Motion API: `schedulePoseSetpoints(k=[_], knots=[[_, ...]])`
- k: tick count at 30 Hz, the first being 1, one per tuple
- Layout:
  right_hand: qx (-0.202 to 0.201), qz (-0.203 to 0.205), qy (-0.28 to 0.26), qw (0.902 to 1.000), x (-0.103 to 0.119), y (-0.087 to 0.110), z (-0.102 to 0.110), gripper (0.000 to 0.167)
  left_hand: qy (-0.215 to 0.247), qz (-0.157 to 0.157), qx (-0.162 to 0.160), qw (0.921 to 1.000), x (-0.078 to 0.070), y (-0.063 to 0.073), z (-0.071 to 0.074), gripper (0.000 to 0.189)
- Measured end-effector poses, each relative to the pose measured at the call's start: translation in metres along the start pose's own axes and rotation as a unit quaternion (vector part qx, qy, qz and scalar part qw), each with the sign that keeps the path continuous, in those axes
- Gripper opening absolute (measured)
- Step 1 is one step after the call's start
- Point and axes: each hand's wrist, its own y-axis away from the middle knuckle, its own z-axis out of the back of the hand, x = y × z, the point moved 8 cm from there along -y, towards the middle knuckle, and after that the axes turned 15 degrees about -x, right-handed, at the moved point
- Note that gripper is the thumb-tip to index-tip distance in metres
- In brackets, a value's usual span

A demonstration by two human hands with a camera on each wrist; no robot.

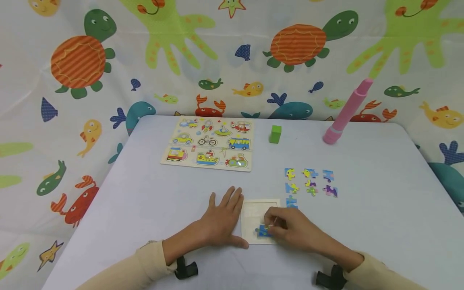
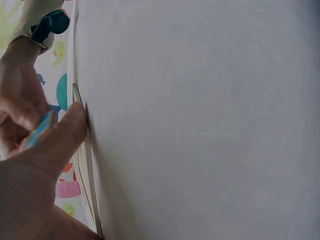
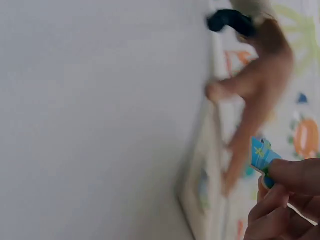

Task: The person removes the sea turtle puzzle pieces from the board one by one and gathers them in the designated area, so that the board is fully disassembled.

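Observation:
In the head view a pale wooden puzzle tray (image 1: 251, 215) lies flat near the front of the table. My right hand (image 1: 291, 227) pinches a blue jigsaw piece (image 1: 263, 230) between thumb and fingers, over the lower part of the tray. The right wrist view shows this piece (image 3: 259, 154) gripped at one end, its printed face blue with a yellow mark. My left hand (image 1: 222, 220) rests along the tray's left edge, fingers stretched out and thumb at the near corner. Loose jigsaw pieces (image 1: 291, 188) lie in rows just beyond my right hand.
A vehicle picture board (image 1: 188, 147) lies at the back left. Right of it stands a green block (image 1: 275, 134). Farther right is a pink cylinder (image 1: 346, 114), upright at the back. Behind the white table (image 1: 380, 209) hangs a sea-animal printed cloth (image 1: 246, 68).

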Motion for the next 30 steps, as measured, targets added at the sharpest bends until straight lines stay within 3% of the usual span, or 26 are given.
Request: schedulePoseSetpoints(k=[3,6,10,16,23,26,30], knots=[[-0.050,-0.020,0.033,0.9980,-0.011,-0.001,0.036,0.018,0.000,-0.001,0.000,1.0000,-0.001,-0.001,-0.001,0.124],[-0.094,-0.046,0.098,0.9897,-0.032,0.000,0.073,0.016,-0.004,-0.002,-0.002,1.0000,-0.001,-0.001,-0.001,0.124],[-0.098,-0.085,0.142,0.9814,-0.063,0.006,0.099,0.014,-0.007,-0.002,-0.003,1.0000,0.000,0.000,-0.001,0.124],[-0.084,-0.092,0.151,0.9807,-0.083,0.007,0.103,0.012,0.003,-0.001,-0.005,1.0000,0.000,-0.001,-0.001,0.124],[-0.085,-0.063,0.222,0.9693,-0.079,0.002,0.094,0.013,0.008,0.002,-0.005,1.0000,0.002,0.000,-0.001,0.125],[-0.085,-0.060,0.258,0.9606,-0.076,0.003,0.091,0.013,0.011,0.002,-0.005,0.9999,0.002,0.000,-0.002,0.125],[-0.102,-0.054,0.315,0.9421,-0.066,0.005,0.088,0.019,0.010,0.000,-0.003,0.9999,0.001,0.000,-0.003,0.125]])
